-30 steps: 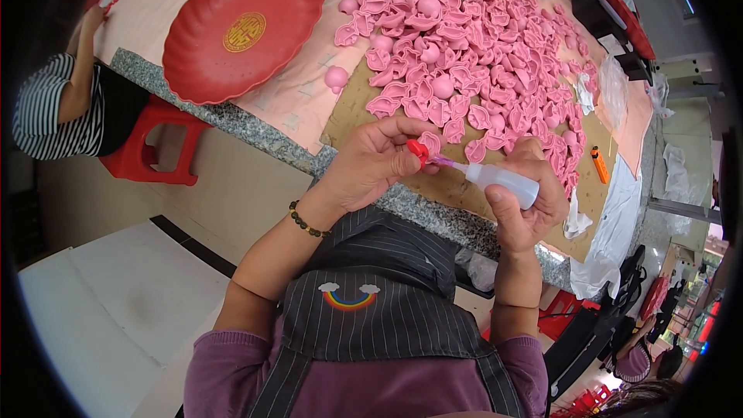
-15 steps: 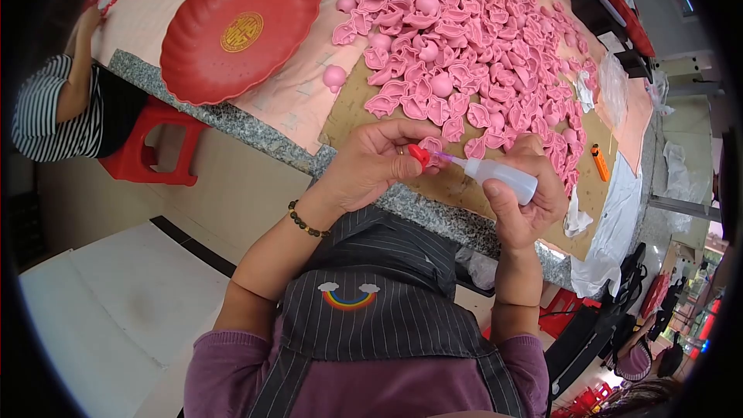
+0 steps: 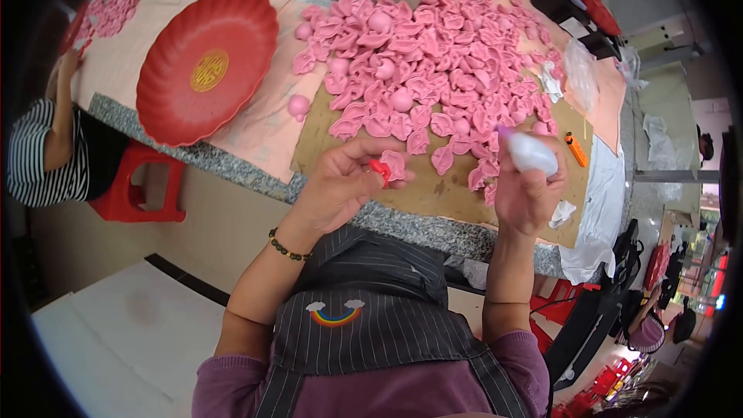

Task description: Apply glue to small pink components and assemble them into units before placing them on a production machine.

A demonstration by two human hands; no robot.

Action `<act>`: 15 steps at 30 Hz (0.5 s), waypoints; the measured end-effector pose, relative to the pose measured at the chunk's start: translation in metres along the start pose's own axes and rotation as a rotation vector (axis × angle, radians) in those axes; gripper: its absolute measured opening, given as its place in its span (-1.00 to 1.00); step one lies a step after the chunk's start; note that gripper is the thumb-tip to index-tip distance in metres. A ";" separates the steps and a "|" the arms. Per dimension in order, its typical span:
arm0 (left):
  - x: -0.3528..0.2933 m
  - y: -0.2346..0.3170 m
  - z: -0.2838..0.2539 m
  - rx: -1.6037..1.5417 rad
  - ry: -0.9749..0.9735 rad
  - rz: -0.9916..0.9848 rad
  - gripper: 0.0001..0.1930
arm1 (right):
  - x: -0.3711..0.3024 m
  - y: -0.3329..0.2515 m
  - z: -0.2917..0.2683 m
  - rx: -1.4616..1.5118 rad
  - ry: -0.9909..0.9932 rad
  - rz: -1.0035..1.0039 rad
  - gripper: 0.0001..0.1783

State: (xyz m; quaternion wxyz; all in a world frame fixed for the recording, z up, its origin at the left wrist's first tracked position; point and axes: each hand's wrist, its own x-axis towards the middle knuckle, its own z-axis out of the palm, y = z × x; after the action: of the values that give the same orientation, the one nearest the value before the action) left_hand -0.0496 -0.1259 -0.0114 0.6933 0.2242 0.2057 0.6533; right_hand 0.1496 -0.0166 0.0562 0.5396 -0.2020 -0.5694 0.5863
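Left hand (image 3: 344, 186) pinches small red piece (image 3: 380, 170) together with pink shell-shaped piece (image 3: 393, 162), fingertips closed on them, near front edge of desk (image 3: 429, 228). Right hand (image 3: 532, 190) grips translucent squeeze bottle (image 3: 538, 153), fingers wrapped around it, blurred; purple tip (image 3: 505, 132) points up-left, apart from the held pieces. Big heap of pink pieces (image 3: 433, 62) beyond both hands, partly on brown board (image 3: 418, 195). Red scalloped tray (image 3: 244, 35) left, tilted; orange tool (image 3: 576, 150) right of bottle. Person in striped shirt (image 3: 46, 139) far left.
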 end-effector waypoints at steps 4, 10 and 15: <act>0.000 0.001 0.001 0.024 -0.012 -0.010 -0.55 | 0.015 -0.019 -0.025 -0.005 0.122 -0.094 -0.70; -0.001 -0.004 0.001 0.180 0.022 0.006 -0.57 | 0.035 -0.049 -0.055 -0.575 0.354 -0.102 -0.82; 0.001 -0.003 0.004 0.052 0.011 -0.040 -0.60 | 0.073 -0.037 -0.112 -0.859 0.449 0.050 -0.89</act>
State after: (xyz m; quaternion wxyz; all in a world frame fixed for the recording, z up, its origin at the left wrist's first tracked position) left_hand -0.0449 -0.1251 -0.0098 0.6990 0.2345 0.2309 0.6348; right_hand 0.2351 0.0882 0.0862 0.5025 -0.5417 -0.6245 0.2529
